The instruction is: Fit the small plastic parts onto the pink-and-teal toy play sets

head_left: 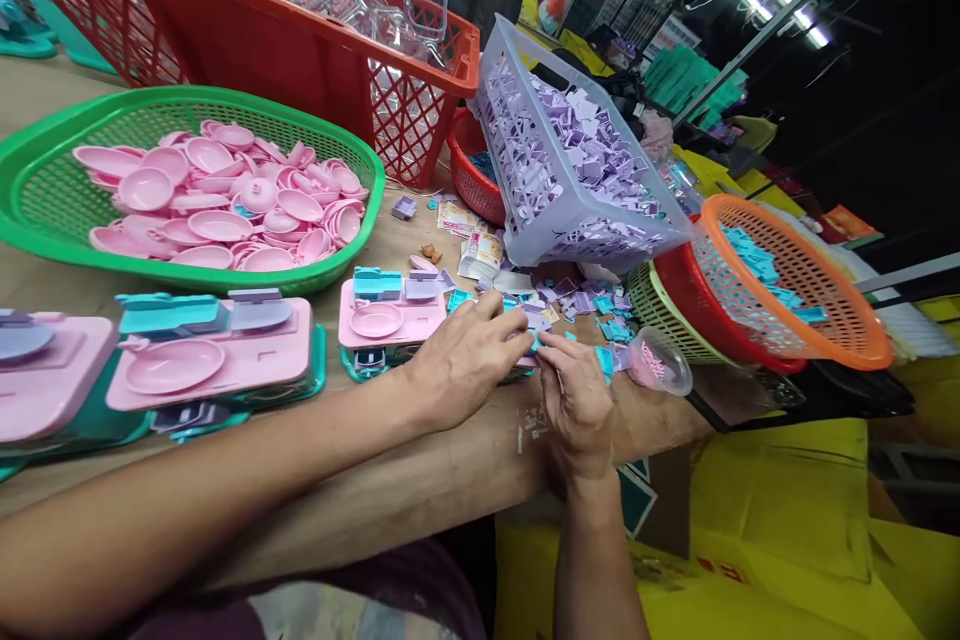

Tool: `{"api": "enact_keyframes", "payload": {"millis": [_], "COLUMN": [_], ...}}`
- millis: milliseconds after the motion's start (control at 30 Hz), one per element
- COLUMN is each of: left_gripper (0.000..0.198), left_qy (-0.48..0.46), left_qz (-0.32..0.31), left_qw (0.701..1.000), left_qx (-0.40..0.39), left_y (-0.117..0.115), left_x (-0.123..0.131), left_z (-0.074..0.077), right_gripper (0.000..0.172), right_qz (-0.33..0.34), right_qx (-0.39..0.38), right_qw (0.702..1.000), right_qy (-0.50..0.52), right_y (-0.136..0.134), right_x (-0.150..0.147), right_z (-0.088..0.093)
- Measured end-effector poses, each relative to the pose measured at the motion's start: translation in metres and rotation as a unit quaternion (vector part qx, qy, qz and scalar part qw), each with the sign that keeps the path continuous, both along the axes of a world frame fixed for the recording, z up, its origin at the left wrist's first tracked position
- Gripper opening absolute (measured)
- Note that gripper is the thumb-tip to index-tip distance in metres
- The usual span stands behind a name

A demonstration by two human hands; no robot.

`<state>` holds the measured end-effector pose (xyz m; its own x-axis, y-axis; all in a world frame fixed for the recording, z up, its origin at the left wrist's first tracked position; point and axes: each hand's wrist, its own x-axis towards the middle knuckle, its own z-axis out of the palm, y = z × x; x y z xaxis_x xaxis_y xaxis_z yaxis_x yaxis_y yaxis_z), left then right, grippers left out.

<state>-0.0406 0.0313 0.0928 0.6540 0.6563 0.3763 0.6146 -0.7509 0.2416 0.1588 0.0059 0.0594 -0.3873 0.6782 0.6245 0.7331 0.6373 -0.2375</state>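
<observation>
My left hand (472, 355) and my right hand (579, 395) meet over the near part of the table, fingertips almost touching. Between them is a small blue plastic part (535, 340), mostly covered by the fingers; both hands appear to pinch it. Just left of my left hand sits a pink and teal toy kitchen set (394, 323) with a pink toy pan (376, 320) on top. Farther left stands a similar toy set (262, 360), and part of another toy set (56, 370). Loose purple and blue pieces (577, 302) lie beyond my fingers.
A green basket (315, 275) holds pink toy pans. Behind it stands a red crate (300, 50) of clear plastic pieces. A tilted translucent crate (600, 238) holds purple parts. At right are an orange basket (847, 320) with blue parts and a small clear cup (679, 378).
</observation>
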Motion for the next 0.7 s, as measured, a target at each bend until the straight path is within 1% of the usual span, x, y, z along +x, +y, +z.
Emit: {"api": "enact_keyframes", "payload": {"millis": [133, 233, 300, 367, 500, 567, 633, 700], "left_gripper": [0.029, 0.026, 0.026, 0.027, 0.03, 0.032, 0.036, 0.038], "left_qy": [0.035, 0.057, 0.074, 0.092, 0.119, 0.129, 0.131, 0.112], "left_qz": [0.005, 0.009, 0.004, -0.006, -0.006, 0.008, 0.014, 0.019], "left_qw": [0.999, 0.997, 0.995, 0.993, 0.99, 0.988, 0.987, 0.989], "left_qx": [0.022, 0.047, 0.06, 0.067, 0.074, 0.083, 0.089, 0.093], "left_y": [-0.003, -0.007, -0.009, -0.011, -0.018, -0.02, -0.021, -0.021], "left_x": [0.001, 0.002, 0.003, 0.004, 0.009, 0.01, 0.01, 0.009], "left_z": [-0.003, -0.001, 0.001, 0.003, 0.004, 0.002, -0.004, -0.01], "right_gripper": [0.028, 0.027, 0.028, 0.028, 0.027, 0.023, 0.02, 0.024], "right_qz": [0.01, 0.023, 0.031, 0.024, -0.024, -0.03, -0.031, -0.06], "right_qx": [0.001, -0.011, -0.024, -0.029, -0.024, -0.052, -0.1, -0.125], "right_qw": [1.0, 1.0, 0.999, 0.999, 0.992, 0.983, 0.968, 0.958], "right_qy": [-0.006, -0.001, 0.006, 0.037, 0.123, 0.171, 0.226, 0.25], "right_y": [0.002, 0.004, 0.004, 0.002, -0.003, -0.004, -0.006, -0.007], "right_x": [-0.002, -0.003, -0.005, -0.007, -0.011, -0.009, -0.002, 0.007], "right_z": [0.004, 0.007, 0.006, 0.0, -0.016, -0.023, -0.028, -0.034]}}
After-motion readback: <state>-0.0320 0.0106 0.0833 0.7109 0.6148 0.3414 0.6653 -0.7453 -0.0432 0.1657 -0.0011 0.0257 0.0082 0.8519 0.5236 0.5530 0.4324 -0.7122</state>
